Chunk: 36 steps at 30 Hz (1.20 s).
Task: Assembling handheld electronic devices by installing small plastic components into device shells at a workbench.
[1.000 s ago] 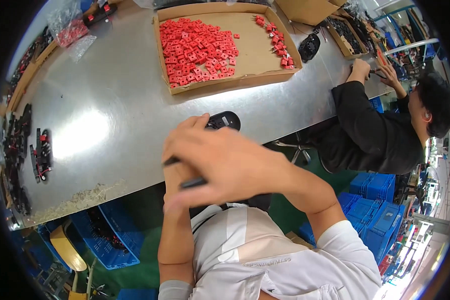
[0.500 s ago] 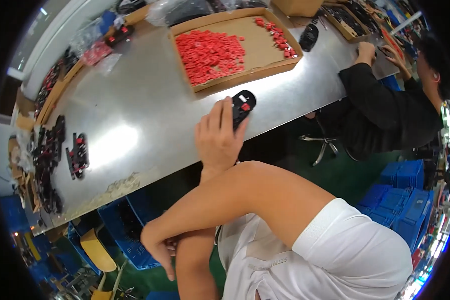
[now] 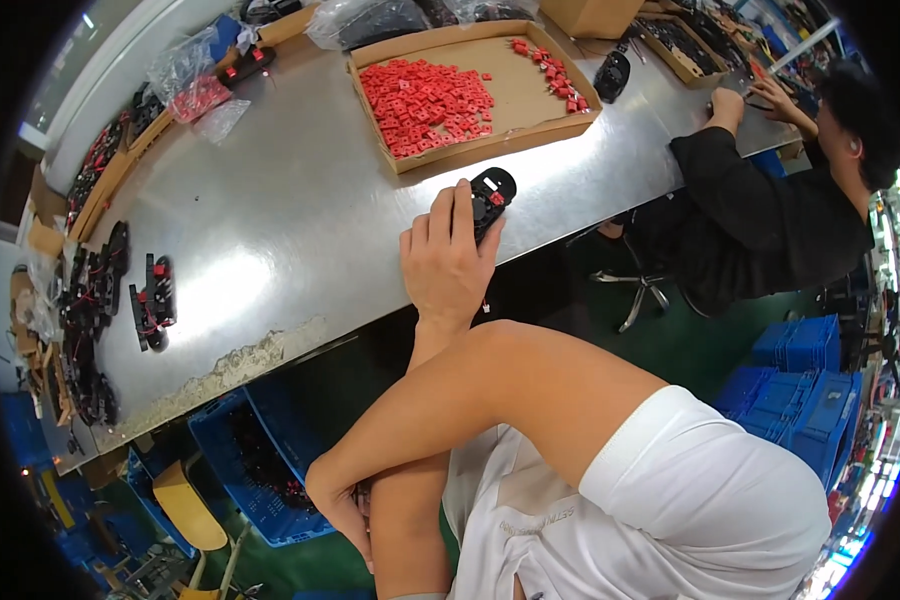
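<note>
The left hand [image 3: 448, 262] lies flat on the metal table [image 3: 270, 200] with fingers close together, and the fingertips hold a black oval part [image 3: 491, 197] whose long side runs away from the fingers, tipped right. The right hand [image 3: 342, 510] hangs low by the left arm; I cannot tell how its fingers sit. Past the fingertips lies a flat brown cardboard tray [image 3: 530, 95] of little red pieces [image 3: 425, 100].
</note>
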Motion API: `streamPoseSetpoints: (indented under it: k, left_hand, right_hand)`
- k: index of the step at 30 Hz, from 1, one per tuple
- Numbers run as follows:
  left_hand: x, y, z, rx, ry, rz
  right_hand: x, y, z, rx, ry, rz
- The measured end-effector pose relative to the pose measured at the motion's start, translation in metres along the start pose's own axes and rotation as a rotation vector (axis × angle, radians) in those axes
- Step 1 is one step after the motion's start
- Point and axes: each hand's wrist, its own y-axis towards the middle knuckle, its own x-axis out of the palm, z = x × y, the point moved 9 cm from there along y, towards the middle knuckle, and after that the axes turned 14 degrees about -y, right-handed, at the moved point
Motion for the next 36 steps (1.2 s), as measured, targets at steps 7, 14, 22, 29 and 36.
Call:
streamPoseSetpoints:
  k: [7,14,22,29,36]
  left_hand:
    - [0.016,0.005,0.005,0.01,-0.007,0.01]
    - [0.024,0.01,0.009,-0.004,0.022,0.043]
    - [0.029,0.011,0.011,-0.007,0.016,0.032]
    - [0.036,0.02,0.006,-0.01,-0.031,0.014]
    - [0.052,0.027,-0.003,-0.093,-0.258,-0.073]
  right_hand:
    - [0.005,-0.026,0.002,-0.052,-0.038,0.073]
    - [0.021,-0.034,-0.017,-0.108,-0.093,0.122]
    - [0.024,-0.056,-0.013,-0.173,-0.159,0.158]
    - [0.02,-0.055,-0.015,-0.224,-0.217,0.183]
    - [-0.005,-0.104,-0.017,-0.302,-0.196,0.577]
